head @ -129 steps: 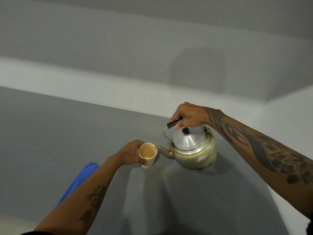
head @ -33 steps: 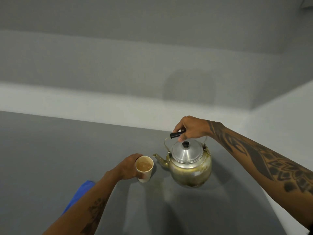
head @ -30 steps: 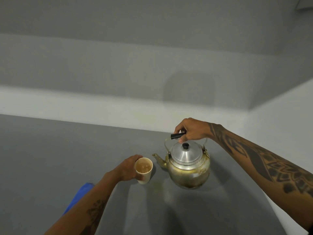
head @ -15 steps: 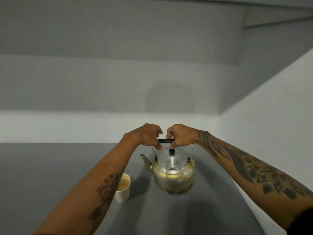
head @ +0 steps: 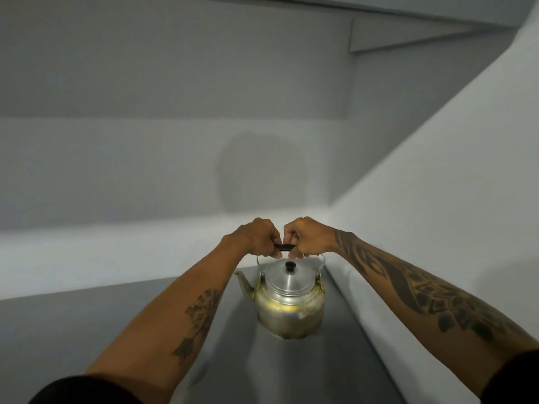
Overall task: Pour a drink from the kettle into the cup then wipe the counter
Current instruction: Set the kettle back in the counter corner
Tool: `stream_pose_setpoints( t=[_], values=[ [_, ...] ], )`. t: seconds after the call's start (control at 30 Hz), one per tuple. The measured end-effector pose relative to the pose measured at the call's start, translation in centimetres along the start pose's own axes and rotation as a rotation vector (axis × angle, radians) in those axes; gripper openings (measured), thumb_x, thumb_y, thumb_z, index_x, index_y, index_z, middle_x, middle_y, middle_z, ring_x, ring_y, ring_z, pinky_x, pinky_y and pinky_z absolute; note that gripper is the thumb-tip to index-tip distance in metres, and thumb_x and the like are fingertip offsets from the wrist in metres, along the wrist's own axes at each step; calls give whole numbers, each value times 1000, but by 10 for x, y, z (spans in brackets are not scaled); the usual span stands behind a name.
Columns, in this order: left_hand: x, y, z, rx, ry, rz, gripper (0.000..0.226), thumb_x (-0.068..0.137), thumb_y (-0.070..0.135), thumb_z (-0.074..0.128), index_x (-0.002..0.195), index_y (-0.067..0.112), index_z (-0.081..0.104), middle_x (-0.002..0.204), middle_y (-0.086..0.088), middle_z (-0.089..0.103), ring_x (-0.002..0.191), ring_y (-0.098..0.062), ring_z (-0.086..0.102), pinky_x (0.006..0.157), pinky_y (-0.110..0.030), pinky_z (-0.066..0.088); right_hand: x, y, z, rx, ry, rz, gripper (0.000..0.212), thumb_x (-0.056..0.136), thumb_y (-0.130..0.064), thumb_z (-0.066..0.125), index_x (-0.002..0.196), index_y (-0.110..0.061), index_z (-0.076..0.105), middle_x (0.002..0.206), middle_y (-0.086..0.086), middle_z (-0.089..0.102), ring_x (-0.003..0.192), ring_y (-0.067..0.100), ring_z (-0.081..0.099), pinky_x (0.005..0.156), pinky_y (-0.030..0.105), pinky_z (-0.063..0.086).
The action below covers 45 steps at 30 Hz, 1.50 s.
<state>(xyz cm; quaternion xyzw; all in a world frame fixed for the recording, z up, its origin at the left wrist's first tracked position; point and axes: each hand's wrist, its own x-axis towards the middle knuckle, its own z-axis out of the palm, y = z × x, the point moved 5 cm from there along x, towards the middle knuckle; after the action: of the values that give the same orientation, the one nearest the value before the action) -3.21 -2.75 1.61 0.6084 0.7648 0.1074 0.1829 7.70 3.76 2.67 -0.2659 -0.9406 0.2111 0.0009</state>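
Kettle (head: 290, 301) carried upright above the grey tabletop (head: 344, 360) near the right wall, left hand (head: 256, 237) now joining right hand (head: 306, 236), both grasping its handle; cup released and out of view, so pouring appears finished, wiping pending.

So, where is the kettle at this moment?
In the head view the kettle is at lower centre, both hands on its handle, over the grey counter near the right wall.
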Motion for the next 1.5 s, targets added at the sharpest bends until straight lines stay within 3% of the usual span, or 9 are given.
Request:
stream_pose_setpoints(
  t=[0.07, 0.23, 0.53, 0.87, 1.03, 1.17, 1.5],
  values=[
    [19, 6, 4, 0, 6, -2, 21, 74, 34, 76, 92, 24, 74, 74, 2, 65, 79, -18, 61, 75, -32, 49, 7, 17, -6, 4, -1, 13, 29, 68, -5, 80, 69, -24, 58, 75, 13, 68, 64, 27, 65, 61, 39, 57],
    [65, 14, 12, 3, 37, -28, 21, 70, 35, 78, 88, 25, 72, 76, 3, 63, 84, -22, 66, 70, -30, 47, 29, 56, -14, 29, -1, 34, 23, 68, 2, 78, 78, -12, 64, 65, -6, 53, 59, 12, 53, 54, 21, 46],
    [123, 14, 31, 0, 107, -107, 30, 71, 37, 77, 99, 26, 73, 101, -2, 65, 90, -25, 66, 73, -30, 46, 77, 109, -10, 24, 0, 44, 23, 68, 4, 77, 79, -11, 64, 68, -4, 55, 67, 15, 56, 53, 14, 39],
    [148, 12, 40, 33, 215, -98, 29, 77, 38, 71, 104, 26, 71, 104, -4, 67, 94, -25, 64, 76, -32, 48, 102, 135, -7, -5, 70, 65, 34, 63, 3, 78, 70, -20, 55, 80, -1, 57, 76, 20, 57, 64, 28, 46],
    [159, 14, 40, 30, 234, -86, 28, 78, 38, 70, 104, 27, 72, 103, -4, 68, 94, -24, 64, 76, -32, 48, 107, 143, -12, -16, 108, 57, 44, 64, 4, 74, 60, -30, 46, 80, 0, 57, 76, 20, 56, 60, 23, 42],
    [162, 14, 44, 28, 214, -91, 32, 78, 39, 70, 107, 25, 71, 105, -4, 66, 96, -24, 63, 76, -31, 47, 105, 146, -10, -19, 90, 55, 30, 65, 5, 72, 71, -19, 56, 80, 0, 58, 75, 19, 55, 63, 26, 45],
    [162, 16, 45, 29, 220, -57, 28, 80, 26, 69, 107, 27, 70, 105, -4, 69, 97, -26, 64, 76, -33, 48, 100, 152, -12, -8, 105, 56, 21, 69, -2, 70, 86, -13, 64, 84, 0, 61, 78, 17, 57, 67, 26, 44]
  ],
)
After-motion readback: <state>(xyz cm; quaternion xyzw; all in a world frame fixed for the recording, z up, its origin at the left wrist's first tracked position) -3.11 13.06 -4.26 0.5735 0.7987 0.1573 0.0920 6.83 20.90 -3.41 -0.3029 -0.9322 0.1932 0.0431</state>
